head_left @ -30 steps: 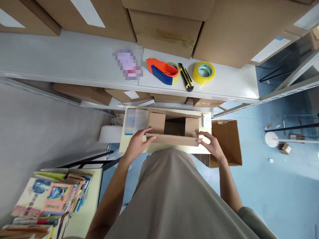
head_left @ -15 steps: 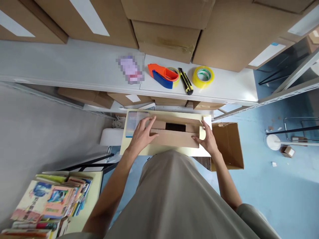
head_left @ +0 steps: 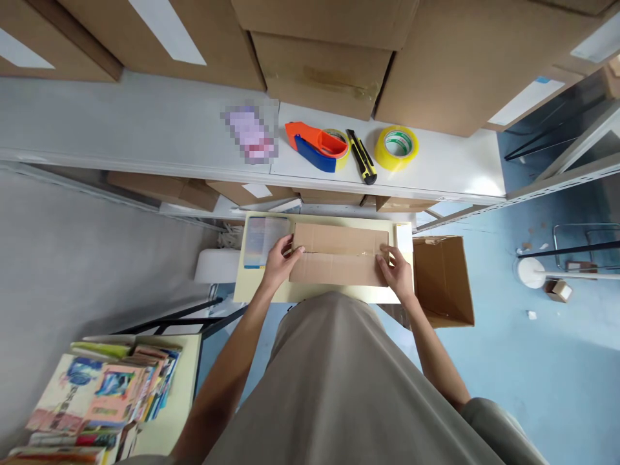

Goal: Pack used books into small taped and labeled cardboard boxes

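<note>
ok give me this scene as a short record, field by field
left hand: touching left end of cardboard box
right hand: touching box's right end
box top: long flaps folded over
box support: pale table
on shelf, left to right: tape dispenser, box cutter, yellow tape roll
right of table: open carton
</note>
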A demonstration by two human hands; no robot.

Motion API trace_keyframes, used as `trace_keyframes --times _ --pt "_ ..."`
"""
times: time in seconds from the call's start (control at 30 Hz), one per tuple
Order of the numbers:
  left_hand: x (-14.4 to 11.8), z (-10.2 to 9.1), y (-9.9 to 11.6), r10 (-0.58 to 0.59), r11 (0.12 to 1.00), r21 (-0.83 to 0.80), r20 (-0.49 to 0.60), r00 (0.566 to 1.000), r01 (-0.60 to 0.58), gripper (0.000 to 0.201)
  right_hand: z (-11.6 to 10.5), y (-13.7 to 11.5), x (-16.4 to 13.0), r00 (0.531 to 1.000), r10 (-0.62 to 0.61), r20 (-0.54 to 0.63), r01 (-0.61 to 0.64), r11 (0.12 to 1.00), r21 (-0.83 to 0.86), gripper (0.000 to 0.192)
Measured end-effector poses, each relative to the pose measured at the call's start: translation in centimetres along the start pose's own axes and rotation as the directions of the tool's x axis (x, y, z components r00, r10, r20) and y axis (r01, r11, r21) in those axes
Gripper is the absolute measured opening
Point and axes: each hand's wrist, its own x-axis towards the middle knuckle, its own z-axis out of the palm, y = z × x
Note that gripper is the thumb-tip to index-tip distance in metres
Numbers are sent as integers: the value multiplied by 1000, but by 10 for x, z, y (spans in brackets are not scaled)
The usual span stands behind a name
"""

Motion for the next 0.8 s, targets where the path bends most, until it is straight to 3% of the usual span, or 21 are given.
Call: trace_keyframes --times 0.13,0.3,0.47,0.6,0.7,0.8 --pt "11 -2 -1 -37 999 -34 47 998 39 69 -1 1 19 1000 -2 23 2 1000 -19 39" --pt "18 -2 7 -79 993 83 14 997 78 58 -6 3 41 997 -19 75 24 998 -63 43" --pt "16 -3 4 -62 998 20 64 996 61 66 -13 1 36 978 -95 186 77 992 103 53" --pt "12 -9 -6 -25 999 -39 103 994 29 76 -17 0 30 975 -75 211 56 994 96 63" --pt "12 -14 0 54 996 71 68 996 -59 77 -23 -10 28 975 -97 199 106 994 -37 59" --pt "18 -19 32 282 927 244 49 958 -285 70 -26 -48 33 954 -273 122 295 922 -250 47"
